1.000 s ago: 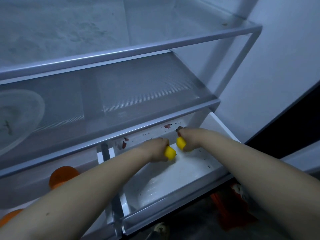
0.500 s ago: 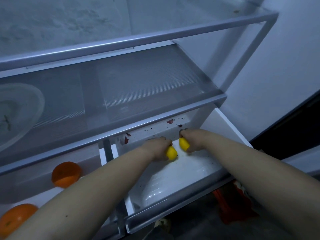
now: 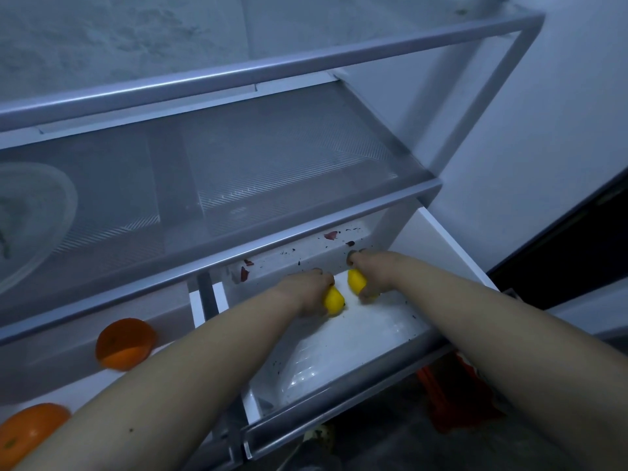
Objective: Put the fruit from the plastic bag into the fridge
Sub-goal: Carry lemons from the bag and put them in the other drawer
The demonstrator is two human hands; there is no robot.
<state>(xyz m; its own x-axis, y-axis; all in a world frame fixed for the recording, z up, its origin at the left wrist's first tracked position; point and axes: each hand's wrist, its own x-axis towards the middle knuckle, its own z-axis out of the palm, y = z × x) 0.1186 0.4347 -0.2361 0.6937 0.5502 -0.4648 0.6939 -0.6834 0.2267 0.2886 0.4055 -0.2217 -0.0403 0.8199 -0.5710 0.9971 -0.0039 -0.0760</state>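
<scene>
Gripping one yellow fruit [image 3: 333, 300] in the left hand [image 3: 304, 294] and a second yellow fruit [image 3: 356, 282] in the right hand [image 3: 370, 271], holding both low inside the open fridge drawer [image 3: 339, 416].

Dim, cold bluish light, brightest on the white drawer floor [image 3: 373, 334] just beneath the right hand [image 3: 372, 278], with streaky glare nearer the camera, dark murk to that hand's right, and wide-angle bowing of the shelf rails [image 3: 272, 71] above.

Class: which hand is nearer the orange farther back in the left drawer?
Left. The left hand, holding a yellow fruit in the right drawer, is right of that orange; the right hand is farther right.
</scene>
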